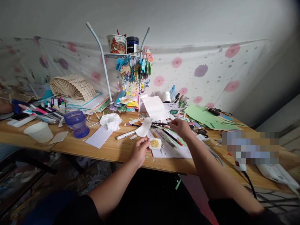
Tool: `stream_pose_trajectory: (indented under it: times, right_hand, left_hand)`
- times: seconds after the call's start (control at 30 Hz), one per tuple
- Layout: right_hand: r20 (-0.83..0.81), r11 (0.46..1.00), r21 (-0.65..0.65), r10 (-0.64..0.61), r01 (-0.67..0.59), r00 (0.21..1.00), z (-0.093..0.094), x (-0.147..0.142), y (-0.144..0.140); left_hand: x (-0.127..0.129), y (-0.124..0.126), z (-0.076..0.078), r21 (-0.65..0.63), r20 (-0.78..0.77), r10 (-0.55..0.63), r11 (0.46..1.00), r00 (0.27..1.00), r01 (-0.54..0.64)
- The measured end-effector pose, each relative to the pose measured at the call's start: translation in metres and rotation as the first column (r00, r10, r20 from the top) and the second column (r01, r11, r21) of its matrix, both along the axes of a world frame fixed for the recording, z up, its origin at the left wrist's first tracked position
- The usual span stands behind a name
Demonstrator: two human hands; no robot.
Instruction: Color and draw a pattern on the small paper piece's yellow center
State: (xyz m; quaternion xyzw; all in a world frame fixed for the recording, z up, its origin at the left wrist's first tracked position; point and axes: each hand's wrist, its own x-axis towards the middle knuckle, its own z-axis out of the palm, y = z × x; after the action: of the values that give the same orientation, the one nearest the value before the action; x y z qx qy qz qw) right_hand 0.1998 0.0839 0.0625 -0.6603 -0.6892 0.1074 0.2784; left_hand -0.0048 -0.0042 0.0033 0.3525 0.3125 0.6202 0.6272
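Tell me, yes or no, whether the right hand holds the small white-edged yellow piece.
No, the left hand holds the yellow piece, with the right hand apart from it.

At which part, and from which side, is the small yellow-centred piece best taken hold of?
Likely the right edge of the yellow-centred piece, pinched from the right: the left hand holds its left edge, leaving the opposite edge free.

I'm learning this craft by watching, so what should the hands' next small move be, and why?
Probably bring the right hand, with the dark slim stick at its fingertips, toward the white-and-yellow piece: the left hand already holds that piece by its edge, and stick and piece are apart.
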Motion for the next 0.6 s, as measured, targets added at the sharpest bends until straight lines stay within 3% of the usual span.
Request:
stream_pose_trajectory:
  times: [0.03,0.07,0.13,0.2,0.27,0.33,0.4,0.6]
  right_hand:
    - [-0.114,1.0,0.021,0.001,0.001,0.994,-0.005,-0.002,-0.015]
    - [-0.403,0.998,0.065,0.017,0.009,0.915,-0.01,-0.007,-0.03]
    - [-0.805,0.996,0.076,0.083,-0.036,0.587,-0.024,-0.021,-0.056]
    - [-0.946,0.994,0.033,0.065,-0.105,0.316,-0.034,-0.037,-0.074]
    - [-0.982,0.984,-0.024,0.01,-0.178,0.187,-0.04,-0.052,-0.083]
    - [-0.989,0.973,-0.057,-0.024,-0.225,0.147,-0.043,-0.062,-0.087]
    - [-0.986,0.965,-0.06,-0.017,-0.255,0.168,-0.044,-0.068,-0.087]
    - [-0.87,0.895,-0.036,0.19,-0.445,0.454,-0.057,-0.067,-0.084]
  left_hand:
    - [0.0,0.0,0.001,-0.01,0.02,-0.008,1.0,1.0,0.008]
    - [0.0,-0.001,0.002,-0.018,0.038,-0.014,1.0,0.999,0.014]
    - [0.0,-0.002,0.005,-0.026,0.062,-0.036,0.999,0.997,0.038]
    - [-0.001,-0.003,0.007,-0.018,0.064,-0.071,0.997,0.995,0.072]
    - [-0.001,-0.004,0.008,0.001,0.069,-0.097,0.995,0.993,0.097]
    - [-0.001,-0.004,0.007,0.019,0.081,-0.108,0.994,0.991,0.107]
    - [-0.002,-0.004,0.006,0.029,0.093,-0.113,0.993,0.989,0.111]
    - [-0.003,-0.002,0.007,0.001,0.162,-0.052,0.999,0.985,0.053]
